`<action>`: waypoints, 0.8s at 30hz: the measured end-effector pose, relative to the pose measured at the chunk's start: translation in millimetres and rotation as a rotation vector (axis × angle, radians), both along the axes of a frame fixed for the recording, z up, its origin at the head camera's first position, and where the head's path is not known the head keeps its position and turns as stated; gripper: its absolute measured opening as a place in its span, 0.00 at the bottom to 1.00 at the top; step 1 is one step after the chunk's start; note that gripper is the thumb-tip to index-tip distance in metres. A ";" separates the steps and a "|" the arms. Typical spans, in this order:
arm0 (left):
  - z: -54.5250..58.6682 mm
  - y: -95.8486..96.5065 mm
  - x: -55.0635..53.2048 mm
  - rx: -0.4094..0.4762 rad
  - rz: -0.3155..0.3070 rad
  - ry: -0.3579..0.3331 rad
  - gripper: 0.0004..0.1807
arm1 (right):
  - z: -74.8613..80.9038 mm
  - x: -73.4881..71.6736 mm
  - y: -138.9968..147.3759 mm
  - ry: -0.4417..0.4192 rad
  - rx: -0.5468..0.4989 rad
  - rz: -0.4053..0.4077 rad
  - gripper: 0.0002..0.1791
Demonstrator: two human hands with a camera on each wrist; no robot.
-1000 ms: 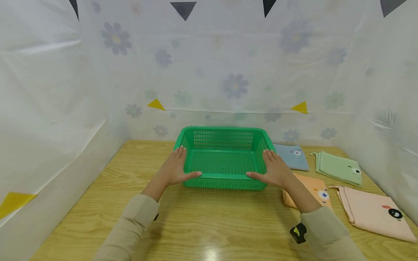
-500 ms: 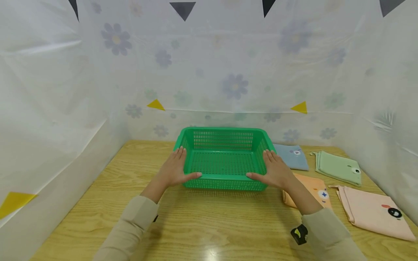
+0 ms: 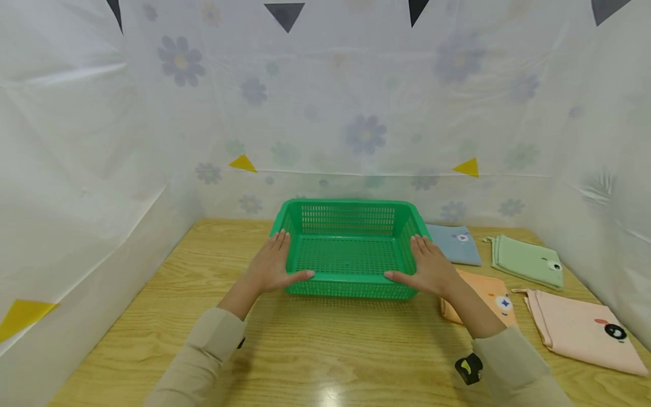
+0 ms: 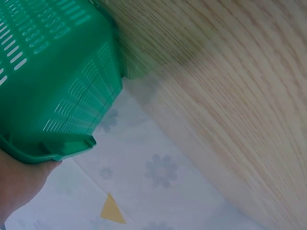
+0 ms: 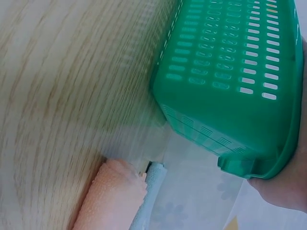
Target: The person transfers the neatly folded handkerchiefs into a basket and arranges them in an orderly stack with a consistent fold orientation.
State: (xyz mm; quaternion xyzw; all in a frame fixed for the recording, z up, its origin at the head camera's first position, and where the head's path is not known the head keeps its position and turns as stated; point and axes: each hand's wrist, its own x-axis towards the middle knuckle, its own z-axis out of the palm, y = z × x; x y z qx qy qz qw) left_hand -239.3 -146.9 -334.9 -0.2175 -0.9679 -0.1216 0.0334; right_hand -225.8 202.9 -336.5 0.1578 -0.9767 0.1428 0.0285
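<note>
A green plastic basket (image 3: 351, 287) with slotted walls stands on the wooden table against the back sheet, and nothing lies inside it. My left hand (image 3: 271, 267) rests on its front left corner, thumb along the front rim and straight fingers over the side rim. On the opposite corner my right hand (image 3: 433, 268) lies the same way. From the left wrist, the basket's outer wall (image 4: 43, 100) shows with part of the left hand (image 4: 21, 184) at its rim. The right wrist view has the right hand (image 5: 285, 184) at the rim; the fingers are mostly hidden there.
To the right lie folded towels with animal faces: blue (image 3: 452, 244), green (image 3: 529, 263), orange (image 3: 490, 294) and pink (image 3: 585, 330). The orange one is partly under my right forearm. White flowered sheets (image 3: 325, 113) wall the table (image 3: 325, 350) at the back and sides.
</note>
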 end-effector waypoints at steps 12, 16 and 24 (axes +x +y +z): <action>-0.3 -0.2 4.4 -0.001 -0.006 0.012 0.61 | -0.7 3.9 1.1 0.009 -0.006 0.002 0.61; 0.3 0.0 6.3 -0.009 -0.003 0.004 0.61 | -0.5 6.7 0.8 0.010 -0.008 -0.001 0.61; 0.1 0.3 9.0 0.000 -0.005 0.007 0.60 | -1.8 9.9 0.7 0.024 -0.007 -0.009 0.61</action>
